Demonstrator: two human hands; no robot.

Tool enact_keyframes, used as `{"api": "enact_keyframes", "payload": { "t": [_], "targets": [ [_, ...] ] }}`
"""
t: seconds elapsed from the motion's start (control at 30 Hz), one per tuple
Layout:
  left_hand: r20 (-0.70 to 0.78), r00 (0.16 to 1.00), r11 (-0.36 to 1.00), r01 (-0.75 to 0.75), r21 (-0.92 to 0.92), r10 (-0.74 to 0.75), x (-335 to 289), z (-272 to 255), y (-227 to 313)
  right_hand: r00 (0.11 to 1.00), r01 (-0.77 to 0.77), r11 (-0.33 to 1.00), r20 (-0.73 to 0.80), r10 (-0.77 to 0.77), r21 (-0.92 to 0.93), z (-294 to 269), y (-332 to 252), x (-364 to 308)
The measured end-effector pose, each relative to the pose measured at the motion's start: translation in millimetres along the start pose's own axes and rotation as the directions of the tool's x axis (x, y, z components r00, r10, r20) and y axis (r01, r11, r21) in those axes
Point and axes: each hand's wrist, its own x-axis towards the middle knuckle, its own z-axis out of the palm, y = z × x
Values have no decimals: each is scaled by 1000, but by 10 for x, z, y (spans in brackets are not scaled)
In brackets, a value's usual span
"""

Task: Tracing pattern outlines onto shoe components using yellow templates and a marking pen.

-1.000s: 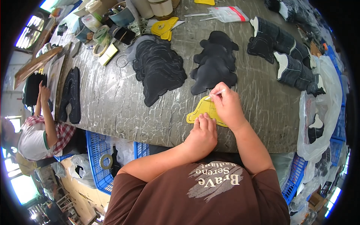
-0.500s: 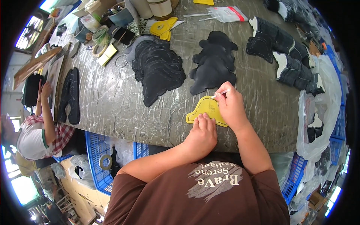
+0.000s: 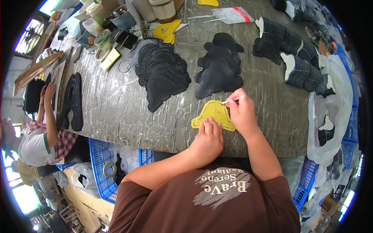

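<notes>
A yellow pattern template [image 3: 213, 110] with slots along its edge lies on the table in front of me. My left hand [image 3: 210, 138] rests on its near part, fingers stretched out and pressing it down. At the template's upper right edge, my right hand [image 3: 243, 116] pinches a slim white marking pen [image 3: 236, 99], its tip at the rim. Whether a dark piece lies under the template is hidden. Just beyond are overlapping black cut pieces [image 3: 219, 70]. Left of these is a fanned stack of black pieces [image 3: 161, 73] with pale outlines.
Tubs and tape rolls crowd the back left, near more yellow templates [image 3: 167, 30]. A plastic bag [image 3: 237, 14] lies at the back. Dark boot uppers [image 3: 297, 68] are on the right. Blue crates [image 3: 101, 167] stand below the table edge. A co-worker [image 3: 42, 136] is at the left.
My right hand and the pen have moved slightly down and right along the template's edge. My left hand stays on the template. The co-worker's hands have shifted a little.
</notes>
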Motion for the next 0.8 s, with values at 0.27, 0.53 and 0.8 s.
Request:
{"api": "enact_keyframes", "payload": {
  "t": [0.27,0.53,0.8],
  "targets": [
    [-4,1000,1000,-2,3,2,4,7,5,999,-38,999,-34,39,20,-105,-33,-231],
    [-6,1000,1000,5,-1,-5,2,20,6,999,-9,1000,-32,8,-15,-170,-7,-420],
    [-4,1000,1000,-1,18,1,-1,10,1,999,-21,1000,-31,21,-6,-274,-93,-589]
  ]
}}
